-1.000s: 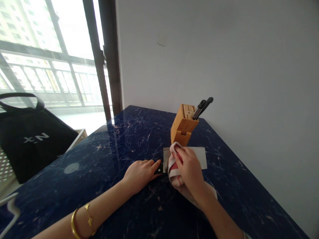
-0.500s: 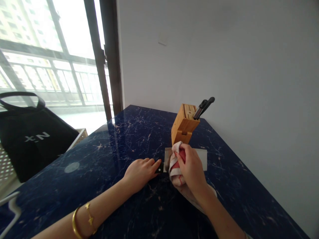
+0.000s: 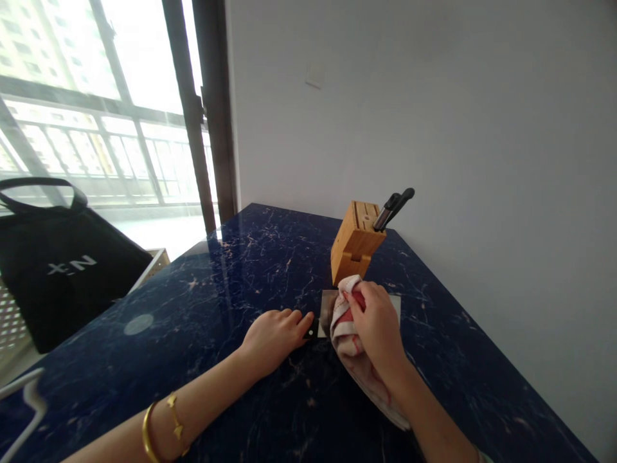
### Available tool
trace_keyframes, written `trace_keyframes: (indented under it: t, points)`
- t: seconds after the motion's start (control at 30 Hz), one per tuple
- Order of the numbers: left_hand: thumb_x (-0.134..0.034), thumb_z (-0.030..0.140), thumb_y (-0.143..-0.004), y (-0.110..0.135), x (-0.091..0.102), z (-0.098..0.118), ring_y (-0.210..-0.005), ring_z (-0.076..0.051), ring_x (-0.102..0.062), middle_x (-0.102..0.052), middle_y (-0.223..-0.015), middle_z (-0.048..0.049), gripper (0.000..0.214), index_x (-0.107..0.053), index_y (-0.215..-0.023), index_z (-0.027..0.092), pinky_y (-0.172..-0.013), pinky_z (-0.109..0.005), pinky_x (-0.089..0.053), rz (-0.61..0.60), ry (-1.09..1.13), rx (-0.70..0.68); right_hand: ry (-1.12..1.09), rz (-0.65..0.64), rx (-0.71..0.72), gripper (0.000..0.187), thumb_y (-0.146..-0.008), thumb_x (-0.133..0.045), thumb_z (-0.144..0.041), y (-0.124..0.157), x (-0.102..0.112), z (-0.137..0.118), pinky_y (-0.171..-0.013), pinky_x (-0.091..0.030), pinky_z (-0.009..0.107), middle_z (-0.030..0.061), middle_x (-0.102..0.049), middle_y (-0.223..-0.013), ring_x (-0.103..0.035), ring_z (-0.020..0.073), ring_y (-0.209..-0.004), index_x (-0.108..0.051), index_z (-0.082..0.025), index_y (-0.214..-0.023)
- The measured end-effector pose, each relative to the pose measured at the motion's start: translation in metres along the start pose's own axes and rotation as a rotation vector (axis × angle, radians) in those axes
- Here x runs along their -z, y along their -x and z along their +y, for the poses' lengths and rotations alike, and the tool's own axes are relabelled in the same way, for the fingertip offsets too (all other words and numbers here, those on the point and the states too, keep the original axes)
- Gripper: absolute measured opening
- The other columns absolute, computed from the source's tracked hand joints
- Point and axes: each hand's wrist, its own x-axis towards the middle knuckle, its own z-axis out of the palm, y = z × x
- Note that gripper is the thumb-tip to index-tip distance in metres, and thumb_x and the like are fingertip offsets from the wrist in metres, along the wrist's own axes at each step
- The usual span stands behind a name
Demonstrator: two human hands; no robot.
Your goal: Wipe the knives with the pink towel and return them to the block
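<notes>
Fingers of my left hand were wrapped closed around the black handle of a broad-bladed cleaver lying on the dark blue marbled table, while those of my right hand pinched shut on a bunched red-and-white cloth over the blade, hiding its middle. Just beyond the blade stood a wooden knife block (two black-handled tools jutted from its top), and well off to my left, near the bright window, sat a black bag with pale lettering.
</notes>
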Motion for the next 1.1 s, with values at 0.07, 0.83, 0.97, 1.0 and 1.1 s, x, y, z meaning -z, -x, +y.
trace_keyframes:
  t: [0.07, 0.83, 0.97, 1.0, 1.1]
  points:
    - [-0.050, 0.032, -0.081, 0.000, 0.000, 0.000, -0.072, -0.019, -0.058, -0.059, -0.080, -0.0033, 0.040, -0.043, -0.118, 0.017, -0.055, -0.027, -0.042, 0.004, -0.003, -0.001, -0.016, -0.013, -0.001, 0.012, -0.082, -0.045, -0.023, 0.000, 0.000, 0.001, -0.067, -0.037, 0.029, 0.0026, -0.052, -0.071, -0.047, 0.0178, -0.073, -0.049, -0.020, -0.072]
    - [-0.049, 0.032, -0.082, -0.004, 0.004, 0.007, -0.067, -0.019, -0.058, -0.058, -0.076, -0.0011, 0.029, -0.047, -0.108, 0.019, -0.052, -0.027, -0.042, 0.009, -0.027, 0.002, 0.036, -0.080, 0.097, 0.013, -0.085, -0.041, -0.022, 0.000, -0.003, -0.016, -0.071, -0.037, 0.028, 0.0047, -0.055, -0.081, -0.047, 0.0175, -0.079, -0.053, -0.018, -0.080]
    - [-0.049, 0.034, -0.082, -0.004, 0.004, 0.006, -0.067, -0.019, -0.058, -0.058, -0.076, -0.0005, 0.030, -0.047, -0.108, 0.019, -0.052, -0.028, -0.042, 0.011, -0.017, 0.008, 0.057, -0.109, 0.125, 0.013, -0.086, -0.041, -0.021, 0.000, -0.002, -0.016, -0.072, -0.036, 0.028, 0.0043, -0.055, -0.082, -0.047, 0.0171, -0.079, -0.053, -0.019, -0.081]
    - [-0.050, 0.034, -0.081, -0.004, 0.004, 0.006, -0.068, -0.019, -0.058, -0.058, -0.076, -0.0007, 0.032, -0.046, -0.109, 0.019, -0.052, -0.028, -0.042, 0.013, -0.015, 0.010, 0.073, -0.097, 0.094, 0.012, -0.085, -0.042, -0.022, -0.001, -0.002, -0.013, -0.071, -0.036, 0.028, 0.0042, -0.055, -0.081, -0.047, 0.0171, -0.078, -0.052, -0.018, -0.080]
    - [-0.050, 0.034, -0.081, -0.004, 0.003, 0.005, -0.069, -0.019, -0.059, -0.059, -0.077, -0.0014, 0.034, -0.046, -0.112, 0.019, -0.052, -0.027, -0.041, 0.016, -0.003, 0.012, 0.120, -0.063, 0.000, 0.009, -0.084, -0.044, -0.021, -0.002, 0.000, -0.003, -0.067, -0.035, 0.027, 0.0038, -0.053, -0.077, -0.047, 0.0173, -0.075, -0.050, -0.018, -0.078]
